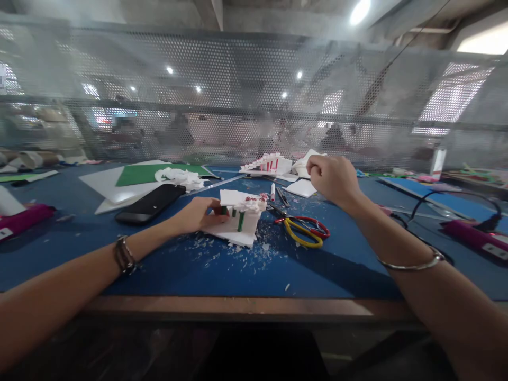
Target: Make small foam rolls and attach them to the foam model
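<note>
The tabletop (159, 278) was blue and ended, in front of the white model, in a brown edge (222, 306). White scraps (254, 262) littered the surface just before the white model (249, 219), which stood on green posts near the tabletop's middle. The left hand (200, 214) had its fingers narrowed on the white model's left side, holding it. Scissors (289, 228) with red and yellow handles lay to its right, a black phone (151, 205) to its left. Beyond and right of it the right hand (335, 177) was raised, fingers curled; whether they held anything, I could not tell. Behind the white model lay a marker (272, 192), then a pink-posted model (273, 165). Farther behind, a perforated metal screen (238, 69) crossed the room, under a bright ceiling light (360, 11).
</note>
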`<state>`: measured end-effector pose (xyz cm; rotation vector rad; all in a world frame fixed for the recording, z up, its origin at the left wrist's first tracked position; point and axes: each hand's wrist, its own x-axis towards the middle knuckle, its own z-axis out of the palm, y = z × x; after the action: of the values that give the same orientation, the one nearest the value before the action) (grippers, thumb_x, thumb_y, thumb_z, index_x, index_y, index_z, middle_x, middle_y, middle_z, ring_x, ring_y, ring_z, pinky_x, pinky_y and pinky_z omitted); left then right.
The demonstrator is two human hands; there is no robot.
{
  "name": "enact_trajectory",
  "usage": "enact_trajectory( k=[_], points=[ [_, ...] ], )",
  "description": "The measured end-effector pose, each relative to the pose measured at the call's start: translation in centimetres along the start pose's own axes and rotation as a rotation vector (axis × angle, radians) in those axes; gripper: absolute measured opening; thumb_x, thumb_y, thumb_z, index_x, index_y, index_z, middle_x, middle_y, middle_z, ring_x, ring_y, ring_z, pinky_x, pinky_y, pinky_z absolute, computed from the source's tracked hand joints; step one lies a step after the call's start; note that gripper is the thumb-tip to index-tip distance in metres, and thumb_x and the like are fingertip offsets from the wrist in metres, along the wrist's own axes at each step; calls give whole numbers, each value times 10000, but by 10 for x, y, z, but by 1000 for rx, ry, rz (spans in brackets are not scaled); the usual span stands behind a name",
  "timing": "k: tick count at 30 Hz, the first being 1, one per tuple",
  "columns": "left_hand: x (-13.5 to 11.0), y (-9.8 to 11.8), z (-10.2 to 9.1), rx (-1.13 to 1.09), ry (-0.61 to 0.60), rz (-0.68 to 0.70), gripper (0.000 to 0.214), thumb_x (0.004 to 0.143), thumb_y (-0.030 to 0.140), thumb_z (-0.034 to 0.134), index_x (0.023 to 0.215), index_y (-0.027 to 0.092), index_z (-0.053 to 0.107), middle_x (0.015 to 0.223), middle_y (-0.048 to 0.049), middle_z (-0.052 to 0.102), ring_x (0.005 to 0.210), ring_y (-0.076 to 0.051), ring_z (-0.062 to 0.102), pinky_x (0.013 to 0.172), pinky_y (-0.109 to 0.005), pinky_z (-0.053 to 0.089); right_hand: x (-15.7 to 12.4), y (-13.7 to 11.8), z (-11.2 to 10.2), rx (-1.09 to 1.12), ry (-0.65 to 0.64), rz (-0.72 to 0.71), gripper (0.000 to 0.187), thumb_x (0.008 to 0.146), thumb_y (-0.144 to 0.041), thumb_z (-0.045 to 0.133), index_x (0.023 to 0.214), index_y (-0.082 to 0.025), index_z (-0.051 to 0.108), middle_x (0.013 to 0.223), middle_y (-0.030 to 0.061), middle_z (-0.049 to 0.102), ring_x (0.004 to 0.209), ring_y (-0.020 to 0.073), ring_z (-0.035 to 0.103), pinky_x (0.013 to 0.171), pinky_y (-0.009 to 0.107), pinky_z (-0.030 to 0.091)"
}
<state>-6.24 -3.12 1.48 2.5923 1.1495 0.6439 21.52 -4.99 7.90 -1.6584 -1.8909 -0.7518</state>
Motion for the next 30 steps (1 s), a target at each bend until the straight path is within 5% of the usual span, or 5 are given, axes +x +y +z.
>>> enact_trajectory(
  k=[16,23,30],
  points=[
    [2,-3,1,-24,74,4,308,740,386,464,751,121,620,716,-76,640,654,-181,574,577,-267,404,3,-3,5,-37,-166,25,271,698,-153,365,753,-189,628,721,76,626,634,208,544,512,282,296],
    [4,-5,9,-39,75,29,315,788,388,432,757,126,604,654,-39,599,579,-140,520,527,-239,386,83,-1,45,-6,-387,62,150,779,-223,494,856,-178,615,921,63,620,860,200,561,695,311,419],
    [3,-11,13,-154,104,46,269,804,345,421,905,158,587,773,-56,623,697,-176,566,599,-255,432,148,8,105,134,-515,363,287,835,-301,470,1072,-145,507,1071,73,539,894,163,551,752,360,468]
  ],
)
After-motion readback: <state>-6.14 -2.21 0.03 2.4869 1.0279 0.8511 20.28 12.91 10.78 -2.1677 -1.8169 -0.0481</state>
